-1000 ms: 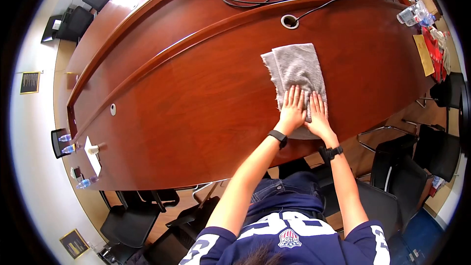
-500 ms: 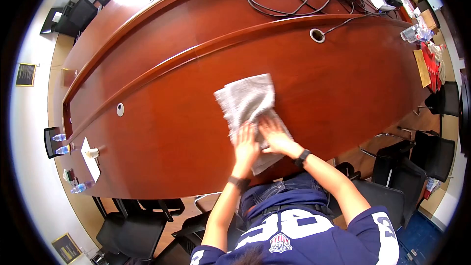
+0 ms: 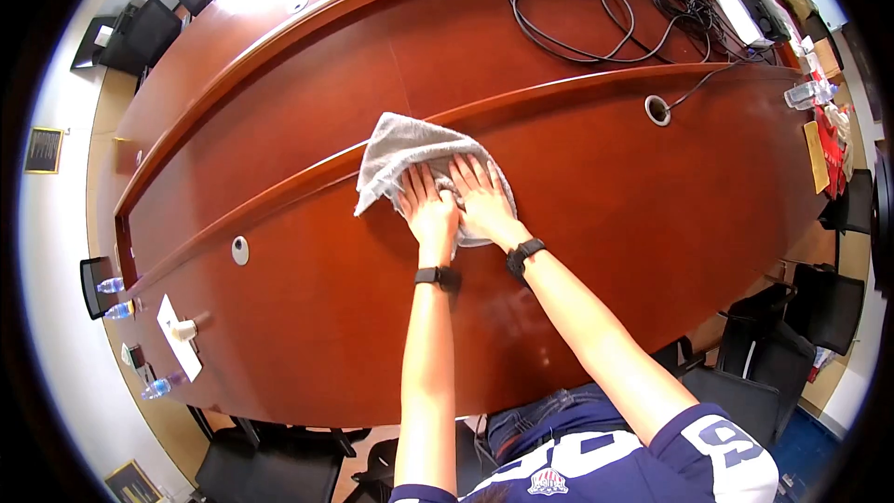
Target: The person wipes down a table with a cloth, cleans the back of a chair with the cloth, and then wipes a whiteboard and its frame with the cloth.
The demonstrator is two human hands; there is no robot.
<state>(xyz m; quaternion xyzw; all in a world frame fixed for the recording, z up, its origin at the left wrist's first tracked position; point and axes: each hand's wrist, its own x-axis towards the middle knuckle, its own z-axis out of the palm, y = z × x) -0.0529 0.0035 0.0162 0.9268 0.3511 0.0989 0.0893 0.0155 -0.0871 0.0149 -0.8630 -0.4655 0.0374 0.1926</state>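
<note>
A light grey cloth (image 3: 399, 142) lies crumpled on the reddish-brown wooden table (image 3: 317, 335), its far part reaching over the raised ledge (image 3: 549, 91). My left hand (image 3: 429, 212) rests flat on the cloth with fingers stretched forward. Just to its right, my right hand (image 3: 483, 197) presses down on the same cloth, fingers spread. The thumbs are close together, and a small fold of cloth shows between the hands. Both wrists carry dark bands.
Black cables (image 3: 684, 5) lie coiled at the back right beside a white box (image 3: 742, 17). A cable hole (image 3: 657, 111) sits right of the cloth, another grommet (image 3: 240, 251) left. A paper cup (image 3: 184, 330) stands on white paper at left. Chairs (image 3: 270, 466) line the near edge.
Both hands have slid the cloth away from my body and slightly left, up to the raised ledge. The cloth has bunched and turned, and my arms are now more extended.
</note>
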